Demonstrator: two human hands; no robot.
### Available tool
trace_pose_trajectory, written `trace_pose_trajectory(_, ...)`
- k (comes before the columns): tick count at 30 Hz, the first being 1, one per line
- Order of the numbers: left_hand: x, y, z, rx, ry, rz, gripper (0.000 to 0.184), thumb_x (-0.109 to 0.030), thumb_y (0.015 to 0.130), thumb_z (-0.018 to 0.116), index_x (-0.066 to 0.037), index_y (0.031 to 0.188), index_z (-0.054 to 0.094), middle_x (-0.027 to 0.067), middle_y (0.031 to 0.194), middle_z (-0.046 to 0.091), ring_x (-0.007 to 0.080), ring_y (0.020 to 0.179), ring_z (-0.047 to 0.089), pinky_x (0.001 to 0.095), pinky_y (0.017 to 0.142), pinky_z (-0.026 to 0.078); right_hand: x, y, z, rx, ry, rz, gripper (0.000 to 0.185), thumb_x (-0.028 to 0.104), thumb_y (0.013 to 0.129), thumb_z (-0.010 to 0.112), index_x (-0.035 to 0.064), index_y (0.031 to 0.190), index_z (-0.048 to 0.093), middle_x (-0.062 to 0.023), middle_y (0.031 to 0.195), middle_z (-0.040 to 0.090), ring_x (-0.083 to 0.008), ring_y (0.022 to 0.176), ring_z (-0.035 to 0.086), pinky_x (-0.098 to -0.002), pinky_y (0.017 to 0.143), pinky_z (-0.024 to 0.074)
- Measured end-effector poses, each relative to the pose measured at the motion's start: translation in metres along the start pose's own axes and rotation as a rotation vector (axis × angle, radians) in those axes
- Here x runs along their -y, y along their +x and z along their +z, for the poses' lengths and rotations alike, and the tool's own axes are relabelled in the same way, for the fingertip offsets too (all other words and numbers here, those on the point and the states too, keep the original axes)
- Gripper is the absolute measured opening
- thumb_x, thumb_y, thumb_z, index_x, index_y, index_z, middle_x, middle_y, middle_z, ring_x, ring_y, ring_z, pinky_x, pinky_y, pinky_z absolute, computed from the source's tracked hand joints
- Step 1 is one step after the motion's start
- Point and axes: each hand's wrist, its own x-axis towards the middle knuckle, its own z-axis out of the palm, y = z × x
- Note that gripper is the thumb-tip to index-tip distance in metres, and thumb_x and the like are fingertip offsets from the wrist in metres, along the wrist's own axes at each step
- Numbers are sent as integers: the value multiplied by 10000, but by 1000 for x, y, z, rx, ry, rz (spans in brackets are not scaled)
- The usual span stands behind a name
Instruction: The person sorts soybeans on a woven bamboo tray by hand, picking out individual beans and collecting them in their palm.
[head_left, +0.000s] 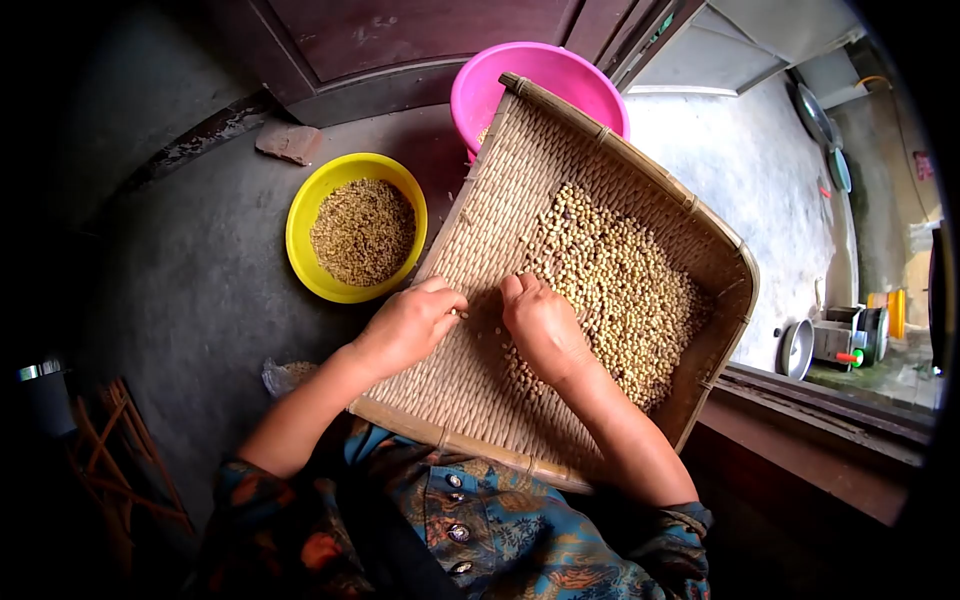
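A woven bamboo tray with a raised rim lies tilted across my lap. Pale beans mixed with darker ones are heaped on its right half. My left hand is over the tray's left side, fingers closed, with a few pale beans at the fingertips. Just right of it, at the left edge of the heap, my right hand has its fingers pinched together; whatever is between them is hidden. A yellow bowl holding small tan beans stands on the floor, left of the tray.
Behind the tray's far corner is a pink basin. A brick lies near the wall. A small plastic bag sits left of my left forearm, near wooden sticks. Beyond the doorway on the right is a metal basin.
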Motion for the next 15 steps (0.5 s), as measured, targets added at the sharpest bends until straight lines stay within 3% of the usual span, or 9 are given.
trace_pose_trajectory(3, -8, 3, 2, -71, -1, -9, 119, 2, 863, 619, -11, 982, 621, 94, 887, 575, 177, 741, 608, 318, 667, 488, -19, -6, -17, 85, 636, 246, 94, -8, 847, 569, -13, 941, 575, -183, 822, 631, -218, 716, 632, -331, 637, 563)
trace_pose_trajectory(4, -9, 4, 1, -56, -48, -51, 117, -1, 880, 600, -9, 995, 614, 91, 889, 577, 173, 745, 612, 319, 667, 493, -23, -12, -22, -4, 746, 320, 83, -8, 872, 580, -7, 950, 606, -155, 812, 648, -166, 676, 609, -300, 619, 561)
trace_pose_trajectory(5, -10, 5, -2, -42, -95, -96, 116, -3, 896, 581, -8, 1008, 608, 88, 892, 579, 169, 750, 615, 320, 668, 498, -29, -17, -34, 122, 1033, 536, 52, 0, 893, 569, -12, 937, 594, -101, 806, 637, -137, 644, 593, -276, 596, 556)
trace_pose_trajectory(6, -11, 5, -4, -28, -142, -140, 116, -6, 912, 562, -6, 1021, 602, 86, 895, 582, 165, 754, 618, 321, 669, 503, -33, -23, -41, 91, 1096, 580, 42, -4, 899, 564, -10, 932, 588, -86, 799, 629, -125, 636, 586, -267, 585, 552)
trace_pose_trajectory(7, -10, 5, -5, -11, -429, -267, 123, -13, 928, 539, 0, 1039, 591, 84, 896, 581, 164, 751, 618, 319, 669, 508, -34, -30, -44, 58, 1159, 624, 33, -8, 904, 558, -9, 926, 583, -71, 791, 622, -112, 629, 579, -257, 573, 547)
trace_pose_trajectory(9, -9, 3, -7, 29, -1006, -517, 142, -28, 960, 495, 12, 1074, 570, 80, 899, 581, 164, 747, 619, 314, 667, 520, -31, -36, -46, 54, 1179, 578, 14, 8, 925, 562, 5, 934, 571, -58, 791, 609, -97, 650, 570, -254, 590, 552)
trace_pose_trajectory(11, -18, 1, -8, 7, -1341, -597, 194, -132, 999, 450, 11, 1072, 559, 107, 961, 604, 217, 864, 627, 358, 764, 533, -14, -38, -54, 37, 1274, 521, 14, 16, 931, 566, 11, 943, 569, -56, 809, 608, -92, 668, 571, -248, 603, 555)
trace_pose_trajectory(13, -28, -2, -1, -56, -1706, -712, 223, -178, 1004, 441, 0, 1056, 565, 127, 1001, 614, 243, 939, 620, 382, 812, 525, 8, -37, -62, 86, 1430, 386, 132, 49, 918, 616, -7, 1035, 596, -68, 912, 640, -128, 758, 623, -262, 663, 562)
trace_pose_trajectory(15, -21, -10, 8, 24, -1905, -755, 257, -228, 1009, 426, -14, 1023, 569, 143, 1059, 614, 280, 1022, 596, 405, 860, 507, 22, -30, -63, -2, 1389, 237, 184, 71, 914, 633, -20, 1072, 612, -77, 953, 656, -150, 798, 642, -283, 711, 561)
